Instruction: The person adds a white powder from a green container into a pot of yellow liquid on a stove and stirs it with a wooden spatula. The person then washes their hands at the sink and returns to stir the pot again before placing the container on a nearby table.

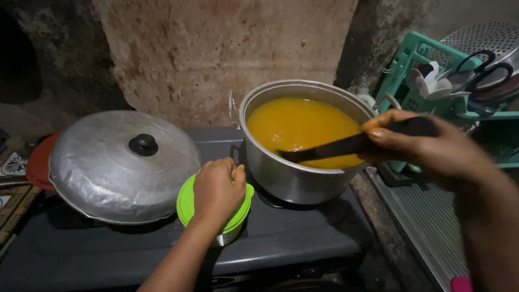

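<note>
I see a rough, stained plaster wall (227, 48) with dark, dim patches on both sides, and a teal plastic rack (411, 59) against it at right.

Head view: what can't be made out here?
- Ladle bowl: sunk in the orange soup.
- Green-lidded container contents: covered by lid and left hand.
- Pan under the big metal lid: covered.
- Right hand grip: blurred.
- Burners: hidden under the pots.
</note>
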